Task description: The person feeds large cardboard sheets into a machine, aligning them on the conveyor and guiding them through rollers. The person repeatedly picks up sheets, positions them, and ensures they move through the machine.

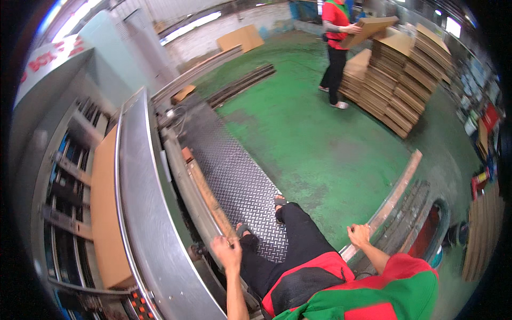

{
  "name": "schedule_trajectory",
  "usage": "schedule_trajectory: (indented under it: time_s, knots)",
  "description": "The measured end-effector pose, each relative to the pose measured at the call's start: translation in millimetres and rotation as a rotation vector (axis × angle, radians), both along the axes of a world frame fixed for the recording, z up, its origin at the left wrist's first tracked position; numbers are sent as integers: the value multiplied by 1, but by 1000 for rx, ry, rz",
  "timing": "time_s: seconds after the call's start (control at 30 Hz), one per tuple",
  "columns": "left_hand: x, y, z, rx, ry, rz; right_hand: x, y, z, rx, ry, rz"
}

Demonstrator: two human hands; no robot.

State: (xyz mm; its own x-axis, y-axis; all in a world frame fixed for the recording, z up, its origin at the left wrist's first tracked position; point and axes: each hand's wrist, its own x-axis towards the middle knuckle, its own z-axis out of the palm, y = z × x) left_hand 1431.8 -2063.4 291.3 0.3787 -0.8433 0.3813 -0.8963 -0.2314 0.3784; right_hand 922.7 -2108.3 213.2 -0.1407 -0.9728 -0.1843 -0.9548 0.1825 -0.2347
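A person in a red and green shirt [368, 298] and black trousers is beside a large machine, feet on a patterned metal plate [234, 170]. The left hand [228, 253], slightly blurred, is near the end of a wooden board [205, 186]; its fingers are partly curled, with nothing clearly held. The right hand [359, 235] is on the other side of the body, fingers loosely bent, by a long pale strip [392, 200]; whether it touches or grips the strip cannot be told. A brown cardboard sheet [106, 213] lies inside the machine at left, beyond the shiny metal tabletop [146, 197] and well apart from both hands. The present step looks like a pause between handling moves; reaching the sheet would call for turning left and leaning across the metal, with fingers spread. Farther off on the green floor [298, 133], a co-worker [336, 42] holds another cardboard piece [370, 29] beside tall cardboard stacks [389, 80].
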Motion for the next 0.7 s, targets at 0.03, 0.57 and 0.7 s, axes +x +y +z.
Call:
schedule_trajectory:
  time_s: [0.03,0.57,0.7]
  knots:
    - [-9,1,-21,95,-71,21,0,0,0,-5,-16,6]
    - [10,-2,-127,768,529,475,2,-2,-7,-36,143,73]
    - [10,3,-129,626,576,504,0,-3,-9,-35,143,100]
